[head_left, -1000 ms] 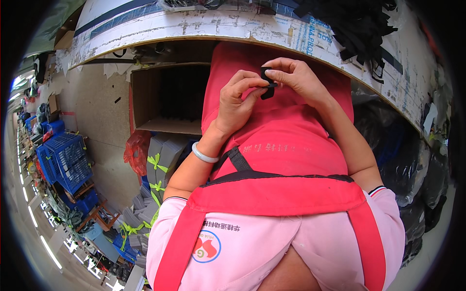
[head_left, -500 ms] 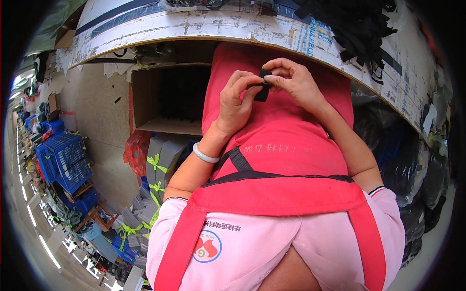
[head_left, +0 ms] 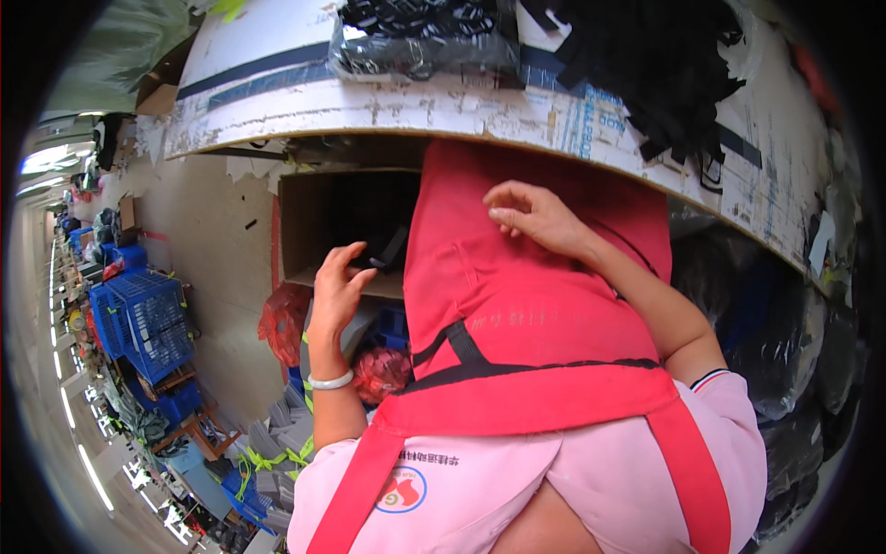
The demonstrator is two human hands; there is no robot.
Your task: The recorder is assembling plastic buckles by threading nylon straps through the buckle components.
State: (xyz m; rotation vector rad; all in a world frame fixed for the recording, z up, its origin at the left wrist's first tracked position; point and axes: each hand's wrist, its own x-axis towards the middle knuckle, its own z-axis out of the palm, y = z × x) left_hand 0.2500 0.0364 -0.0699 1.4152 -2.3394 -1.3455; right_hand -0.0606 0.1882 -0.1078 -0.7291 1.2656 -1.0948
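My left hand, a pale bangle on its wrist, is at the near left edge of a cardboard box. Its thumb and fingers are apart with nothing between them. Just beyond the fingertips, a short black strap piece is at the box's dark opening; whether it rests on something or is falling I cannot tell. Over the red apron on my lap hovers my right hand, fingers loosely curled, thumb apart from them, nothing visible in it.
A worn white tabletop crosses ahead, bearing a clear bag of black pieces and a heap of black straps. Red plastic bags and grey bundles with yellow-green ties lie left. Dark plastic bags stand right.
Both hands were together over the lap, pinching a small black strap piece. They have parted: the left moved left to the box and let go; the right stayed over the apron.
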